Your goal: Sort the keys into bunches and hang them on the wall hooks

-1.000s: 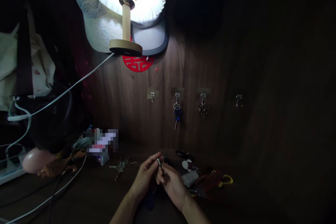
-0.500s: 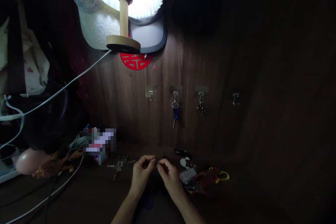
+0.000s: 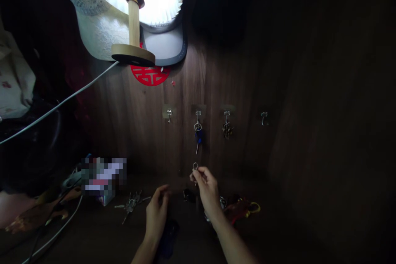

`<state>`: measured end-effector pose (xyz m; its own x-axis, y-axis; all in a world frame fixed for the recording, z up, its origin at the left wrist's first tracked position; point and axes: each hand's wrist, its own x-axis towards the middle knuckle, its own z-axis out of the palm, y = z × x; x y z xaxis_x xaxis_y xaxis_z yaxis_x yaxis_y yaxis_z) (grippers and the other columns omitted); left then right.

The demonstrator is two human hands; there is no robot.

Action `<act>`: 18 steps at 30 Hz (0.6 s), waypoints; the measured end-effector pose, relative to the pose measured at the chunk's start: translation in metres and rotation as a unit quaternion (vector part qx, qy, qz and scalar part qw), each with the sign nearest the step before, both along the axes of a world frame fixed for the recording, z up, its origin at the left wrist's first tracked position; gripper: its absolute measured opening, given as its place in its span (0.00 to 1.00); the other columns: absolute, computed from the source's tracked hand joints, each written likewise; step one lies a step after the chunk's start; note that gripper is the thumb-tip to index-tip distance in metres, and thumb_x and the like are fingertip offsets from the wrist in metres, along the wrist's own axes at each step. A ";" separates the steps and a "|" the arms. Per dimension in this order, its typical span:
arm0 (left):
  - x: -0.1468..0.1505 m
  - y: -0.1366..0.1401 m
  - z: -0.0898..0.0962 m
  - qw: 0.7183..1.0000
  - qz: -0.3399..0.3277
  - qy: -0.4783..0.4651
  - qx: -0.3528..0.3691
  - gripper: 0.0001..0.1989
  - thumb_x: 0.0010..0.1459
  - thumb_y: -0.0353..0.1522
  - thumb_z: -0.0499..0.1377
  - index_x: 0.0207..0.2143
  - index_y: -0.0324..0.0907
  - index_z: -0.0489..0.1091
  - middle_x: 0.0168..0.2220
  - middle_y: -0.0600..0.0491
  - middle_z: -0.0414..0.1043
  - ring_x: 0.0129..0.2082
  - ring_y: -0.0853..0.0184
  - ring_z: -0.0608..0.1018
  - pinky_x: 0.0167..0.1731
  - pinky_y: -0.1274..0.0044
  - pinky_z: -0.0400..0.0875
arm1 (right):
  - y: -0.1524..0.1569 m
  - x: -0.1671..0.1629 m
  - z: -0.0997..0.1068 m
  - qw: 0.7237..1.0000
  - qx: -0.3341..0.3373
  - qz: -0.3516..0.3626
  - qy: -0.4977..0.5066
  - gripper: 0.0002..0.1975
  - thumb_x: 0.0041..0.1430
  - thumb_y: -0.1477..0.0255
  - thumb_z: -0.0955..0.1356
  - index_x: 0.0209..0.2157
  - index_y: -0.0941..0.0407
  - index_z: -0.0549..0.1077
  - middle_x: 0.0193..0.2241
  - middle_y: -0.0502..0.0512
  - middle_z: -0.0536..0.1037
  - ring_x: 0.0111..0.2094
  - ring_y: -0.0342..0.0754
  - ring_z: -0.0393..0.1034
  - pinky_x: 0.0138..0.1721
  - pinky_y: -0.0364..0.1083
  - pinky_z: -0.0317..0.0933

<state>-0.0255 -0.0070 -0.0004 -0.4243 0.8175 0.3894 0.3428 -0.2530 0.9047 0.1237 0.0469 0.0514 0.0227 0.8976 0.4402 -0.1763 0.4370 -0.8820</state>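
My right hand (image 3: pixel 206 183) is raised in front of the wooden panel, thumb and fingers pinched on a small metal key ring (image 3: pixel 195 166) whose loop shows above the fingertips. Just below it is a dark key fob (image 3: pixel 188 195); whether it is joined to the ring I cannot tell. My left hand (image 3: pixel 157 210) is lower and to the left, fingers loosely curled and apart from the thumb, with nothing seen between them. Left of it lies a bunch of keys (image 3: pixel 131 203). A dark blue item (image 3: pixel 168 235) sits beside the left wrist, too dim to name.
Four wall hooks line the panel: the left hook (image 3: pixel 169 114) and right hook (image 3: pixel 264 118) are bare, while a blue key set (image 3: pixel 198 135) and a key bunch (image 3: pixel 227 130) hang between. A lit lamp (image 3: pixel 133 20), caps (image 3: pixel 165 45), a cable (image 3: pixel 62 103) and a yellow-looped item (image 3: pixel 253 208) surround them.
My hands have parted. The right has risen toward the hooks with the key ring; the left has drawn back and loosened. The view has shifted slightly to the right.
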 end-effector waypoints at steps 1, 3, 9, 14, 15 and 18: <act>0.000 0.001 -0.001 1.000 -0.005 0.006 -0.009 0.13 0.52 0.37 0.53 0.38 0.43 0.71 0.31 0.52 0.79 0.35 0.59 0.79 0.38 0.72 0.71 | 0.005 0.002 0.011 1.000 0.001 0.001 0.017 0.15 0.51 0.58 0.67 0.28 0.57 0.69 0.21 0.50 0.73 0.25 0.45 0.69 0.28 0.42 0.63; 0.003 0.002 -0.003 0.999 -0.020 0.018 -0.029 0.11 0.52 0.37 0.53 0.35 0.44 0.71 0.30 0.52 0.79 0.34 0.59 0.79 0.36 0.73 0.71 | 0.015 0.005 0.032 0.999 -0.002 0.003 0.048 0.15 0.49 0.58 0.69 0.29 0.57 0.69 0.22 0.49 0.73 0.24 0.44 0.70 0.26 0.42 0.64; 0.008 0.001 -0.005 0.998 -0.025 0.038 -0.044 0.10 0.51 0.37 0.54 0.31 0.45 0.72 0.29 0.53 0.79 0.33 0.60 0.79 0.35 0.74 0.70 | 0.043 0.006 0.091 0.997 0.038 -0.016 0.072 0.14 0.46 0.60 0.69 0.27 0.57 0.69 0.20 0.46 0.72 0.19 0.40 0.67 0.17 0.38 0.59; 0.007 0.001 -0.005 0.999 -0.011 0.030 -0.043 0.10 0.51 0.39 0.54 0.30 0.45 0.72 0.28 0.54 0.78 0.32 0.60 0.79 0.33 0.75 0.70 | 0.064 -0.004 0.119 0.995 0.033 -0.016 0.092 0.14 0.46 0.61 0.69 0.27 0.57 0.68 0.20 0.46 0.73 0.18 0.39 0.68 0.16 0.37 0.59; 0.007 0.001 -0.005 0.999 -0.009 0.028 -0.044 0.11 0.51 0.39 0.54 0.30 0.45 0.72 0.28 0.54 0.78 0.32 0.60 0.79 0.32 0.75 0.70 | 0.068 -0.005 0.121 0.995 0.028 -0.016 0.093 0.14 0.46 0.61 0.69 0.27 0.57 0.68 0.20 0.46 0.73 0.18 0.39 0.68 0.16 0.37 0.59; 0.007 0.001 -0.004 0.999 -0.005 0.025 -0.045 0.10 0.51 0.39 0.54 0.30 0.45 0.72 0.28 0.54 0.78 0.32 0.60 0.79 0.32 0.75 0.70 | 0.076 -0.009 0.123 0.995 0.008 -0.016 0.095 0.14 0.46 0.61 0.70 0.26 0.57 0.67 0.20 0.48 0.74 0.17 0.40 0.70 0.15 0.37 0.59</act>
